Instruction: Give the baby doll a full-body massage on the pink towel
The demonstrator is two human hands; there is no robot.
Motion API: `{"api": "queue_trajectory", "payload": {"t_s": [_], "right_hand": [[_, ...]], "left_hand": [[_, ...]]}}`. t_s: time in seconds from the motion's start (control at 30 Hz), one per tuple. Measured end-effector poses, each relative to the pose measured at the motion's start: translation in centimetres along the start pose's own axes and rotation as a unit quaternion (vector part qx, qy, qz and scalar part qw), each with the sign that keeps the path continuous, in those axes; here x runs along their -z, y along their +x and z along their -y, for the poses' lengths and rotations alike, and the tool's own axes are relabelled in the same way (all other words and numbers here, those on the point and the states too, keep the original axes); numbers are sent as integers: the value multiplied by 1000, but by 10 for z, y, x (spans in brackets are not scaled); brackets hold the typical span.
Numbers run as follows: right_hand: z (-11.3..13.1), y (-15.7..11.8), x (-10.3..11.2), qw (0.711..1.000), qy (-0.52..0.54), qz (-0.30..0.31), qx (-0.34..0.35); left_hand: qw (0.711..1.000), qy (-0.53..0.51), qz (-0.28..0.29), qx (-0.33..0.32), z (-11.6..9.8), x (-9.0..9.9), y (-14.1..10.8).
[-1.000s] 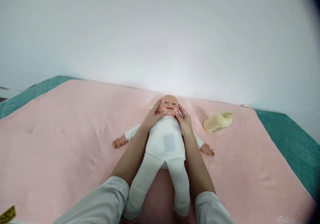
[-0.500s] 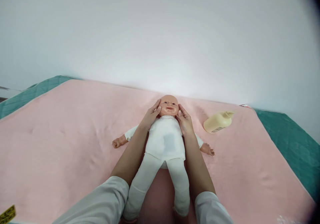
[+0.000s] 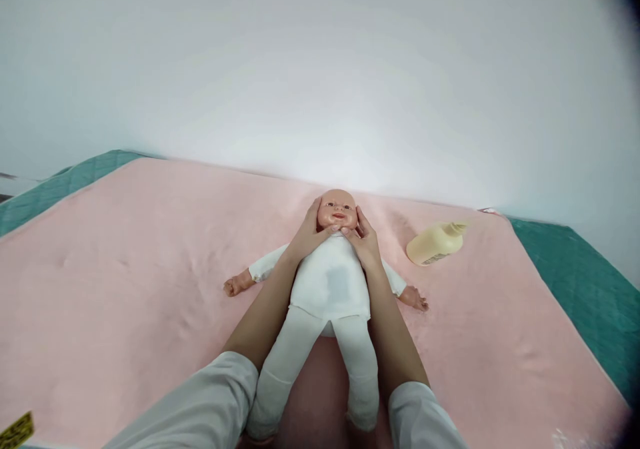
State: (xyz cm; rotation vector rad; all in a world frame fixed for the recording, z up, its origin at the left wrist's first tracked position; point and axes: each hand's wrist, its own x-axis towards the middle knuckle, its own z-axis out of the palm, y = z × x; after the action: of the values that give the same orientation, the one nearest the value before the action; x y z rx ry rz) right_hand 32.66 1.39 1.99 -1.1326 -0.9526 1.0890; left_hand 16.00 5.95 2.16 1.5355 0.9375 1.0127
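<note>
Left hand (image 3: 306, 237) and right hand (image 3: 367, 241) of the person, set on opposite sides of the head (image 3: 338, 210) of a doll (image 3: 327, 262). Each hand is spread rather than closed, with its fingers laid along one side of the head and its thumb turned inward beneath the chin. The thumb tips lie near each other at the neck. The doll rests on its back at the middle of the view, head away from the person and legs (image 3: 355, 355) toward the person, parted. Its body is clothed in white, and a grey-blue rectangular patch (image 3: 339, 285) marks the front of the torso. The person's forearms run alongside the trunk and pass over the doll's outstretched arms; the doll's small hands (image 3: 414, 298) show beyond them on either side. Pale sleeves (image 3: 200, 399) cover the forearms near the elbows. To the right of the right hand, and apart from it, is a cream-coloured bottle (image 3: 434, 244), its narrow top directed rightward and a barcode on its side. Doll and bottle both lie upon a pink cloth (image 3: 150, 255). Green quilted fabric (image 3: 580, 289) borders the cloth at left and right. Behind rises a pale wall (image 3: 320, 69). Lower left corner: a yellow-and-black label (image 3: 17, 430), its print illegible.
</note>
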Motion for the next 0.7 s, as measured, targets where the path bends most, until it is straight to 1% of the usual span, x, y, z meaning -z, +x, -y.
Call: {"api": "queue_trajectory", "payload": {"t_s": [0.1, 0.33, 0.57, 0.7], "right_hand": [[0, 1, -2, 1000, -17, -2, -1], [-3, 2, -5, 1000, -26, -15, 0], [-4, 1, -3, 999, -37, -10, 16], [-2, 2, -1, 999, -37, -2, 15]], "left_hand": [[1000, 17, -1, -2, 2, -3, 0], [1000, -5, -4, 5, 1, -3, 0], [1000, 27, -5, -10, 4, -2, 2], [1000, 15, 1, -9, 5, -1, 3]]}}
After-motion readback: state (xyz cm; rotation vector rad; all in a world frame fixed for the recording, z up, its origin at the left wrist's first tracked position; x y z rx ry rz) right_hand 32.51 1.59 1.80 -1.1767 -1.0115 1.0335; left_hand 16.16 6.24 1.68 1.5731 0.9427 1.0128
